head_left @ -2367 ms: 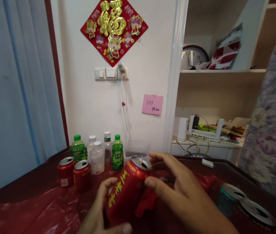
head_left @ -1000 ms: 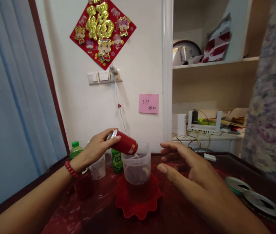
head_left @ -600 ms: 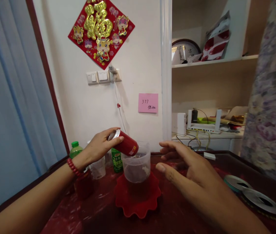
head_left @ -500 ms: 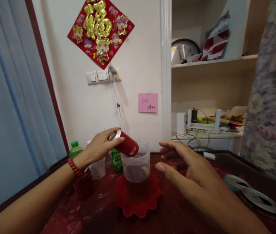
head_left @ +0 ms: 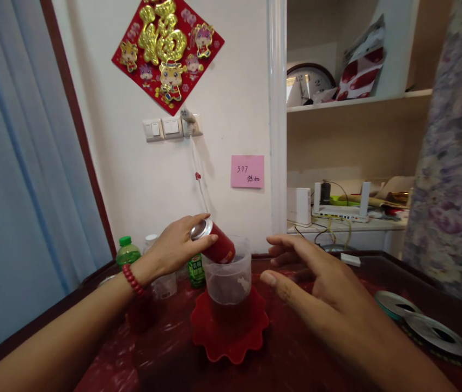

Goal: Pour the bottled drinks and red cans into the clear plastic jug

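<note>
My left hand [head_left: 180, 242] is closed around a red drink can [head_left: 219, 245], tilted with its lower right end over the rim of a clear plastic jug [head_left: 229, 283]. Dark liquid shows in the bottom of the jug. Beneath it lies a red scalloped plate [head_left: 231, 348]. To the right of the jug, my right hand [head_left: 312, 283] hovers with fingers apart, holding nothing and not touching the jug.
Behind my left forearm stand a green-capped bottle [head_left: 127, 250], a clear cup [head_left: 164, 286] and a green drink container [head_left: 196, 270]. Two opened cans [head_left: 435, 333] stand at the right. A white router [head_left: 341, 209] sits on the shelf behind.
My left hand and the red can have shifted slightly to the right, and the can is tipped a little more steeply. My right hand stays in place.
</note>
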{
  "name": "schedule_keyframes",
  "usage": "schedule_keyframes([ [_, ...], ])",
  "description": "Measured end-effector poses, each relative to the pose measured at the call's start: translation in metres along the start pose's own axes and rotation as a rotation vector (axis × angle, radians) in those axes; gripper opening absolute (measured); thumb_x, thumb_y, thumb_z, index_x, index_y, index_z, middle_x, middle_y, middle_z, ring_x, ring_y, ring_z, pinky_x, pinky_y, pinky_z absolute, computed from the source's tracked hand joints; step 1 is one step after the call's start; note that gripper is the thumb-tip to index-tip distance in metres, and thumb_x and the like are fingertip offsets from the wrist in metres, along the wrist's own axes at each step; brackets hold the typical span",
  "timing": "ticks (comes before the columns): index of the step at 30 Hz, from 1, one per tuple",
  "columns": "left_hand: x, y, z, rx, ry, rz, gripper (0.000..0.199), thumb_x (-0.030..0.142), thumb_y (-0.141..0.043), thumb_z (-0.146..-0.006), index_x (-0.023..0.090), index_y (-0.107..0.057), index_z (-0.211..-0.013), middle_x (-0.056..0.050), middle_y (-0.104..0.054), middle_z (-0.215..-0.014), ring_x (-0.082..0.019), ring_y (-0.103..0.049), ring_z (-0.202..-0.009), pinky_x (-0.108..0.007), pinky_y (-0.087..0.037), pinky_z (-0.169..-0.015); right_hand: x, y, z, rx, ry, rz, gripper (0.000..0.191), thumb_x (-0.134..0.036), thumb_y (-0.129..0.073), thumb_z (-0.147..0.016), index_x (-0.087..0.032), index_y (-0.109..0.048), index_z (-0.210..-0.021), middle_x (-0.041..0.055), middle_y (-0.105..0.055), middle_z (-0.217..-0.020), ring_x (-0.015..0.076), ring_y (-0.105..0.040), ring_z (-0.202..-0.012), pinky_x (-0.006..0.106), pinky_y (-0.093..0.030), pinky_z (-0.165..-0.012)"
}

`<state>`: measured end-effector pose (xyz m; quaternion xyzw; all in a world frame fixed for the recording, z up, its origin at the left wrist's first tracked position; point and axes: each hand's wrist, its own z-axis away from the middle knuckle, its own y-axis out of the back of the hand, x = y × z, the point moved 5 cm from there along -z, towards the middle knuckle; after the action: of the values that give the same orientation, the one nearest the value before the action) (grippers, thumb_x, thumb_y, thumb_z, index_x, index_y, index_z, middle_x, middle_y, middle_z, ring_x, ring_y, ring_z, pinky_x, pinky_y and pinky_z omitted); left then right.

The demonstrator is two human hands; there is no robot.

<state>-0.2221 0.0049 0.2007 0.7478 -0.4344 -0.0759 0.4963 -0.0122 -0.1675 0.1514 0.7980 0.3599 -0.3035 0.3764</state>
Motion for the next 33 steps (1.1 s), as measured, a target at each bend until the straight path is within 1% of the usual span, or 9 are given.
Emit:
schedule_keyframes([
  [5, -0.002, -0.002, 0.002, -0.008, -0.005, -0.004, 0.079, 0.063, -0.058, -0.09, 0.012, -0.057, -0.149, -0.021, -0.066, -0.146, -0.039, -0.063, -0.129, -0.057, -0.046, -0.111, 0.001, 0.0, -0.001, -0.004, 0.001, 0.015, 0.044, -0.051, -0.067, -0.089, -0.035, -0.066, -0.13, 0.0027, -0.073, -0.126, 0.0267, -0.068, -0.112, 0.05, -0.053, -0.098],
  [9, 0.0, -0.003, 0.003, -0.004, -0.029, -0.015, 0.076, 0.061, -0.057, -0.091, 0.012, -0.057, -0.149, -0.021, -0.067, -0.142, -0.037, -0.064, -0.125, -0.055, -0.047, -0.108, -0.001, 0.001, -0.001, -0.005, 0.007, 0.011, 0.044, -0.05, -0.067, -0.089, -0.035, -0.066, -0.13, 0.0023, -0.073, -0.127, 0.0266, -0.068, -0.114, 0.05, -0.053, -0.099],
  [13, 0.001, -0.003, 0.004, 0.041, -0.057, -0.026, 0.074, 0.061, -0.057, -0.092, 0.012, -0.056, -0.148, -0.02, -0.069, -0.135, -0.036, -0.065, -0.118, -0.055, -0.048, -0.105, 0.0, 0.002, -0.002, -0.004, 0.009, 0.024, 0.044, -0.05, -0.066, -0.09, -0.034, -0.066, -0.13, 0.0028, -0.073, -0.127, 0.0266, -0.069, -0.112, 0.05, -0.054, -0.097],
  [19, -0.002, -0.005, 0.009, 0.059, -0.095, -0.028, 0.068, 0.06, -0.058, -0.093, 0.016, -0.057, -0.146, -0.018, -0.07, -0.132, -0.035, -0.065, -0.116, -0.055, -0.049, -0.103, 0.002, -0.001, 0.002, -0.01, 0.01, 0.042, 0.043, -0.051, -0.066, -0.092, -0.034, -0.065, -0.132, 0.0033, -0.072, -0.127, 0.0262, -0.069, -0.111, 0.048, -0.055, -0.097],
  [23, -0.003, -0.008, 0.01, 0.012, -0.077, 0.001, 0.065, 0.059, -0.061, -0.093, 0.018, -0.059, -0.142, -0.017, -0.069, -0.133, -0.035, -0.065, -0.117, -0.054, -0.048, -0.104, 0.0, 0.0, 0.004, -0.019, 0.006, 0.052, 0.042, -0.051, -0.065, -0.094, -0.034, -0.065, -0.133, 0.0043, -0.072, -0.127, 0.0269, -0.069, -0.111, 0.049, -0.056, -0.098],
  [26, -0.008, -0.006, 0.013, 0.047, -0.016, 0.095, 0.058, 0.058, -0.062, -0.092, 0.019, -0.061, -0.136, -0.014, -0.072, -0.125, -0.033, -0.067, -0.11, -0.052, -0.05, -0.1, -0.001, 0.003, 0.003, 0.005, 0.019, 0.06, 0.041, -0.05, -0.066, -0.093, -0.034, -0.067, -0.131, 0.0047, -0.074, -0.122, 0.0272, -0.071, -0.108, 0.049, -0.057, -0.097],
  [29, -0.018, -0.004, 0.023, 0.098, 0.071, 0.285, 0.056, 0.057, -0.067, -0.09, 0.021, -0.059, -0.131, -0.011, -0.072, -0.117, -0.03, -0.069, -0.102, -0.048, -0.055, -0.093, -0.001, 0.004, 0.003, 0.02, 0.041, 0.067, 0.043, -0.053, -0.066, -0.093, -0.033, -0.068, -0.132, 0.0057, -0.075, -0.121, 0.0277, -0.073, -0.106, 0.048, -0.059, -0.095],
  [31, -0.026, 0.0, 0.036, 0.174, 0.141, 0.481, 0.058, 0.053, -0.075, -0.084, 0.021, -0.056, -0.129, -0.01, -0.072, -0.118, -0.029, -0.07, -0.105, -0.045, -0.058, -0.092, 0.0, 0.005, 0.002, 0.008, 0.05, 0.089, 0.045, -0.056, -0.065, -0.094, -0.032, -0.069, -0.132, 0.007, -0.076, -0.123, 0.0286, -0.074, -0.106, 0.048, -0.061, -0.094],
  [33, -0.033, 0.009, 0.055, 0.295, 0.216, 0.718, 0.06, 0.045, -0.082, -0.077, 0.022, -0.055, -0.126, -0.009, -0.073, -0.122, -0.029, -0.07, -0.11, -0.04, -0.059, -0.092, 0.005, 0.005, 0.003, -0.014, 0.052, 0.11, 0.049, -0.061, -0.064, -0.094, -0.033, -0.068, -0.134, 0.0083, -0.075, -0.126, 0.0302, -0.075, -0.108, 0.048, -0.063, -0.092],
])
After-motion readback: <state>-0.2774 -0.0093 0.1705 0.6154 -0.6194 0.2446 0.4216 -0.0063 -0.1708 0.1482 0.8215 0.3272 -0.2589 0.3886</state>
